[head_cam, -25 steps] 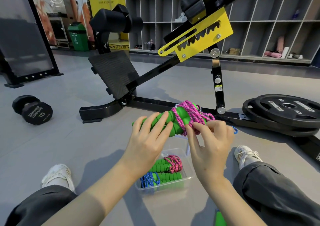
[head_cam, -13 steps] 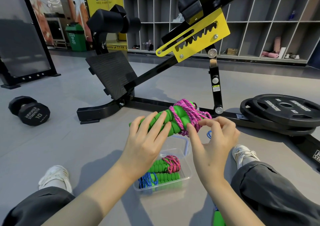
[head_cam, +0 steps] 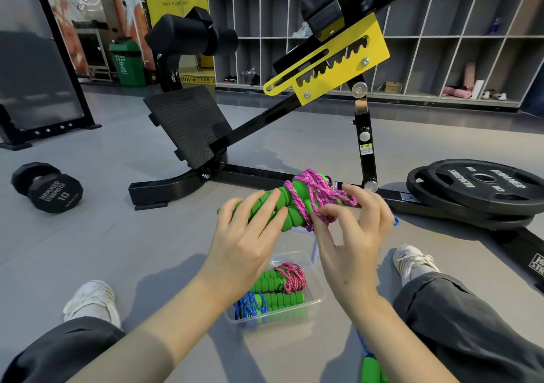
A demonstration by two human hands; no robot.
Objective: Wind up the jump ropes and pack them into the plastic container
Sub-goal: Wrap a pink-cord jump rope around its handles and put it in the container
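Note:
My left hand (head_cam: 247, 235) grips the two green foam handles of a jump rope (head_cam: 290, 203), held above the floor. Pink cord (head_cam: 319, 194) is wound around the handles' right ends. My right hand (head_cam: 350, 235) pinches a loop of that pink cord at the bundle's lower right, its other fingers spread. Below the hands sits a clear plastic container (head_cam: 316, 301) on the floor. It holds a wound pink rope (head_cam: 290, 276) and a wound blue rope (head_cam: 250, 307), both with green handles. Another green handle with blue cord (head_cam: 372, 368) lies at the bottom edge.
A black and yellow gym bench frame (head_cam: 265, 173) stands just beyond the hands. Stacked black weight plates (head_cam: 482, 188) lie to the right, a 10 dumbbell (head_cam: 47, 187) to the left. My legs and white shoes (head_cam: 412, 262) flank the container. Cubby shelves line the back wall.
My right hand's fingers have spread wider and shifted on the pink cord at the bundle's end. The left hand keeps its grip on the handles.

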